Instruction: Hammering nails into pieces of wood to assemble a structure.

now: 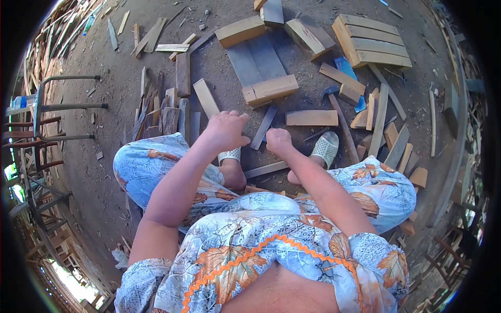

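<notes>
My left hand [228,128] is held out above the ground between my knees, thumb and fingers apart, with nothing seen in it. Beside it, my right hand [279,142] is closed in a pinch; what it holds, if anything, is too small to make out. A narrow grey wood strip [264,128] lies between the hands. Just beyond them stands a low wooden piece of grey boards [255,61] with a thick block [270,91] across its near end. A short plank [311,118] lies right of my right hand, next to a hammer [343,119] with a dark head and long wooden handle.
A slatted wooden piece [373,40] rests at the far right. Offcuts [169,112] are heaped on the left, with more wood pieces [399,148] by my right knee. Upturned metal-legged furniture [39,117] stands at the left edge. My feet wear light slippers [326,148].
</notes>
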{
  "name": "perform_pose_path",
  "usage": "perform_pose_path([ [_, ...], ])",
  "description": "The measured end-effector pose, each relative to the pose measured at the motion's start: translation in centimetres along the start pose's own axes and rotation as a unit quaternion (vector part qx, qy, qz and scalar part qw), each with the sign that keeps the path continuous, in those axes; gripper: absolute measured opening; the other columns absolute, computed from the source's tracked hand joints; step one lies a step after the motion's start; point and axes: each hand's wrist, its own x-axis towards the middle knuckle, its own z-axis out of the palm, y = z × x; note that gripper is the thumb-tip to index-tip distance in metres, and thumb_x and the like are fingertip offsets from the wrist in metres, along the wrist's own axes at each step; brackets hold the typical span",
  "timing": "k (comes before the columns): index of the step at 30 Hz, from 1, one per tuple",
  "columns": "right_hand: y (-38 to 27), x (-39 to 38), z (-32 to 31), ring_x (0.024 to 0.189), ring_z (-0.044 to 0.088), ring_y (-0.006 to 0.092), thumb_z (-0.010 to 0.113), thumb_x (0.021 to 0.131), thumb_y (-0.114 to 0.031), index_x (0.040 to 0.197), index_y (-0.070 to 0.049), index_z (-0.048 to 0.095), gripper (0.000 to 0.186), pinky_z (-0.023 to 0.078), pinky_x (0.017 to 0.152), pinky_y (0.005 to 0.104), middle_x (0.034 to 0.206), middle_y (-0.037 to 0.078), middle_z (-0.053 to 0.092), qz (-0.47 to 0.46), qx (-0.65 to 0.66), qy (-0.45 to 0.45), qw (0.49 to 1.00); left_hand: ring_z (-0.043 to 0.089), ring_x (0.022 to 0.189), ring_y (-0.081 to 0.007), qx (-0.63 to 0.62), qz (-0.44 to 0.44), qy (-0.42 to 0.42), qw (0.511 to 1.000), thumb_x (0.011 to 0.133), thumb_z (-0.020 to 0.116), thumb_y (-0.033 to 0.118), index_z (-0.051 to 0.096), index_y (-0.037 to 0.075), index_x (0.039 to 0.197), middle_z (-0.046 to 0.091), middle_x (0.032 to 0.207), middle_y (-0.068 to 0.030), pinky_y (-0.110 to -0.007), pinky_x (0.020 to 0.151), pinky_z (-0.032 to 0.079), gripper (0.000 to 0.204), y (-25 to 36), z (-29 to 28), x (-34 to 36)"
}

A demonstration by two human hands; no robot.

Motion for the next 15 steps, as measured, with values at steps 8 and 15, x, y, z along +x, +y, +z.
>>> perform_pose_path([
  [8, -0.5, 0.2, -0.1, 0.083, 0.071, 0.0301, 0.064, 0.075, -0.012, 0.082, -0.006, 0.073, 0.013, 0.057, 0.072, 0.0399, 0.086, 0.016, 0.072, 0.03, -0.001, 0.009, 0.999, 0.057, 0.116, -0.0339, -0.002, 0.009, -0.013, 1.0, 0.075, 0.073, 0.037, 0.052, 0.008, 0.133, 0.059, 0.123, -0.017, -0.044, 0.098, 0.046, 0.068, 0.4, 2.3, 3.9],
  [15, -0.2, 0.6, -0.2, 0.081, 0.071, 0.0325, 0.061, 0.074, -0.011, 0.078, -0.005, 0.072, 0.013, 0.057, 0.072, 0.0409, 0.082, 0.018, 0.071, 0.035, 0.036, 0.028, 0.998, 0.057, 0.117, -0.0334, -0.019, 0.001, -0.026, 0.999, 0.075, 0.072, 0.036, 0.051, 0.011, 0.135, 0.058, 0.125, -0.0174, -0.044, 0.099, 0.045, 0.069, -0.6, 3.5, 5.3],
])
